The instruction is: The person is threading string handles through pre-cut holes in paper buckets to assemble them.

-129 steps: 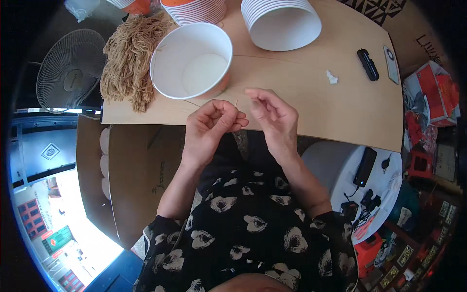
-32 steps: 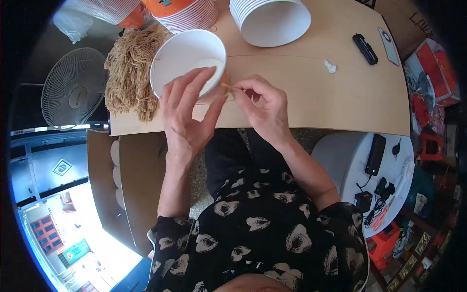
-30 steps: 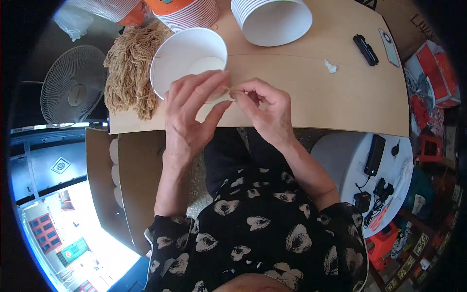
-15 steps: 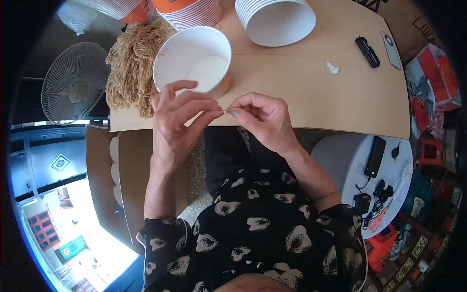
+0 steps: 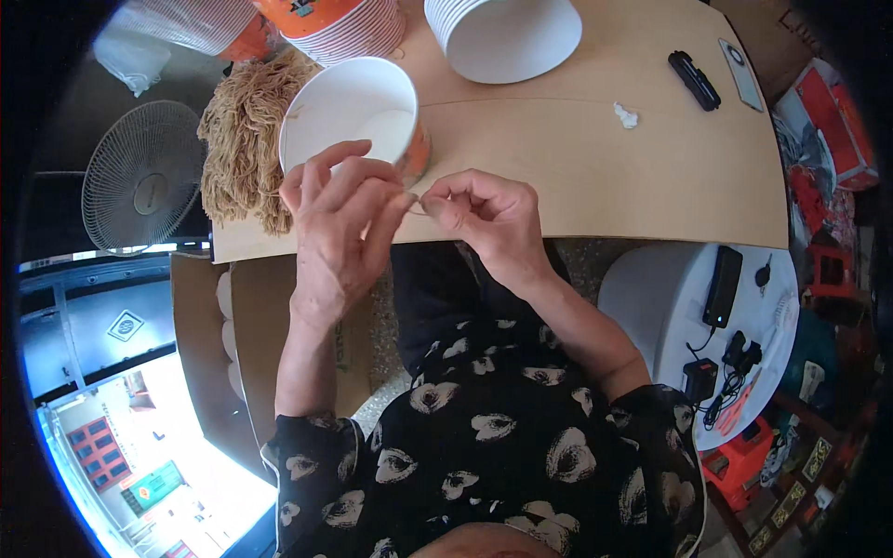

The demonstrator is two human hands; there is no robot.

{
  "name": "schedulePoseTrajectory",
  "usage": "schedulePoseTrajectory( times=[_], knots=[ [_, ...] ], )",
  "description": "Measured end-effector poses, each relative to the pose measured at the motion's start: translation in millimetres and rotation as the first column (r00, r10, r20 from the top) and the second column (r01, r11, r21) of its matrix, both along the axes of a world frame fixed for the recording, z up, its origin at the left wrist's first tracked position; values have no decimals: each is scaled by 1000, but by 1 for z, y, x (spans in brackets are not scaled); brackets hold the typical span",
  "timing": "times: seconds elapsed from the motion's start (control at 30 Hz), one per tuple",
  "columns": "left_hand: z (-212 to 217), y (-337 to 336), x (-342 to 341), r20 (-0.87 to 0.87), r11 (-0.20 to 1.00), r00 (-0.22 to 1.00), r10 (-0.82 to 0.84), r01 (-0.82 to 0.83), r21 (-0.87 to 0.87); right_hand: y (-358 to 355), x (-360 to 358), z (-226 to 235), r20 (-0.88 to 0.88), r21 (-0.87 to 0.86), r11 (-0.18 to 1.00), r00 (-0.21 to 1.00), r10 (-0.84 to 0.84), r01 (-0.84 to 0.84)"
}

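Note:
My left hand point(image 5: 339, 219) and my right hand point(image 5: 491, 221) meet fingertip to fingertip over the table's near edge. A short, thin tan strand point(image 5: 418, 208) shows between them, curving slightly. Thumb and forefinger of each hand pinch at it, while the other left fingers are raised and the right ones curl in. Just beyond my left hand stands an upright white-lined paper bucket point(image 5: 321, 121) with an orange outside. Beside it on the left lies a thick bundle of wavy tan strands point(image 5: 244, 149), partly over the table edge.
Stacked paper buckets point(image 5: 358, 37) and another white stack point(image 5: 516, 42) lie farther back. On the table point(image 5: 595, 186) are a crumpled white scrap point(image 5: 625, 115), a black device point(image 5: 694, 80) and a phone point(image 5: 740, 74). A cardboard box point(image 5: 270, 325) stands left, a white stool point(image 5: 674, 363) right.
My fingertips have drawn slightly apart, and the strand between them now bends in a small curve. The whole view has shifted a little.

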State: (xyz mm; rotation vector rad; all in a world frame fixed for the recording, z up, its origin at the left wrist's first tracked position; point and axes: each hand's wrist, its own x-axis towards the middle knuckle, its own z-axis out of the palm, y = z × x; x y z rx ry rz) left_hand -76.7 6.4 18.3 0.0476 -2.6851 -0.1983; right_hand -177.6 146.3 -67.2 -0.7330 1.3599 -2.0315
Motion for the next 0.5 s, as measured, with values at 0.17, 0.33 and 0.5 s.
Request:
schedulePoseTrajectory(
  times=[0.17, 0.33, 0.5],
  knots=[
    [-16, -15, -5, -144, 988, 985, 96, -77, 134, -17, -5, -13, 22, -41, 976, 977, -211, 212],
    [-25, -7, -14, -111, 982, 984, 141, -125, 138, -30, -8, -26, -55, -80, 936, 936, -347, 342],
    [-33, -11, -10, -108, 970, 978, 177, -154, 187, -39, -8, -25, -133, -56, 930, 920, -368, 363]
  ],
)
